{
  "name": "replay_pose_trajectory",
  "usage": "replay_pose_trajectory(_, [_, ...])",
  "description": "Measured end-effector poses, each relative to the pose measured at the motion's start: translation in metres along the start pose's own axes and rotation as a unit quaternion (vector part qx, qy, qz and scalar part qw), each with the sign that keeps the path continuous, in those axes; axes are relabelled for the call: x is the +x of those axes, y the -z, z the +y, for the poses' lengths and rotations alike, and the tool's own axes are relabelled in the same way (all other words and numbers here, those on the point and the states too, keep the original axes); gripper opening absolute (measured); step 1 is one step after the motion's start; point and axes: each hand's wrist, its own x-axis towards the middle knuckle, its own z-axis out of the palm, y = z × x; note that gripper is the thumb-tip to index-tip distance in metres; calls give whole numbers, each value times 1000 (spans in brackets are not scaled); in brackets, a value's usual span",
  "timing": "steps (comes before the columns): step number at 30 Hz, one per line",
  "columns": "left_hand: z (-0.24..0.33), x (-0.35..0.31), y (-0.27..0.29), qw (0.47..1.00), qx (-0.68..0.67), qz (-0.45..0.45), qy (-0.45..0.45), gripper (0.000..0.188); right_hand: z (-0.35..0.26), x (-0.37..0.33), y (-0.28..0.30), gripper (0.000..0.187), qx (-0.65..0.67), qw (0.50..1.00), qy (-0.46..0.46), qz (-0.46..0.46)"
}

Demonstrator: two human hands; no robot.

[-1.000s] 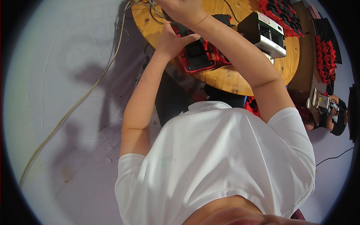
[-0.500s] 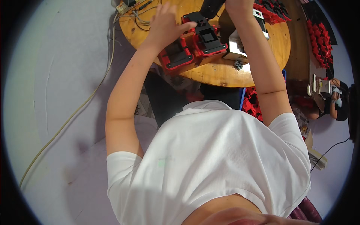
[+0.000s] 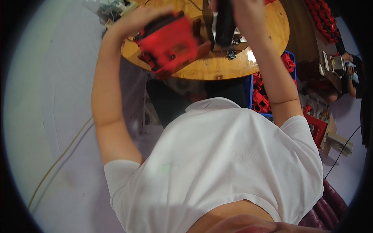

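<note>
My left hand (image 3: 153, 17), blurred, is closed over the far edge of a red and black plastic housing (image 3: 171, 44). That housing is tilted up above the round wooden table (image 3: 217, 72), its red side toward me. My right hand (image 3: 248, 13) is wrapped round a long black hand tool (image 3: 224, 25), which points down near the table's middle; its working tip is hard to make out. Brown wooden blocks (image 3: 204, 48) stand just right of the housing. A small heap of screws (image 3: 231, 54) lies on the table below the tool.
A blue crate (image 3: 250, 93) of red plastic parts stands below the table's right edge. More red parts (image 3: 322, 19) lie at the far right, where another person (image 3: 349, 73) sits. Cables and small devices (image 3: 112, 9) crowd the far left; a cord (image 3: 58, 159) hangs along the wall.
My left hand has gone from hovering open over the housings to gripping one, now tipped up. The black tool has swung down and is more in view. The whole view has shifted.
</note>
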Motion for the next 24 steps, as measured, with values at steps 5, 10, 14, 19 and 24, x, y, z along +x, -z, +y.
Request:
replay_pose_trajectory(5, [-9, -23, -51, 982, 107, -106, 112, 53, 77, -59, -6, 49, -68, 988, -137, -9])
replay_pose_trajectory(10, [-1, -17, -49, 986, -44, -121, 109, 54, 122, -67, -4, 45, -169, 974, -150, 6])
replay_pose_trajectory(14, [-48, -41, 4, 824, -565, -33, 29, 39, 127, -64, 1, 56, -121, 987, -102, 25])
replay_pose_trajectory(19, [20, -23, 56, 865, -454, 68, -203, 46, 135, -66, 14, 64, -171, 976, -132, 38])
replay_pose_trajectory(24, [195, 42, -102, 947, -185, -99, -245, 54, 138, -64, 3, 61, -176, 978, 45, 103])
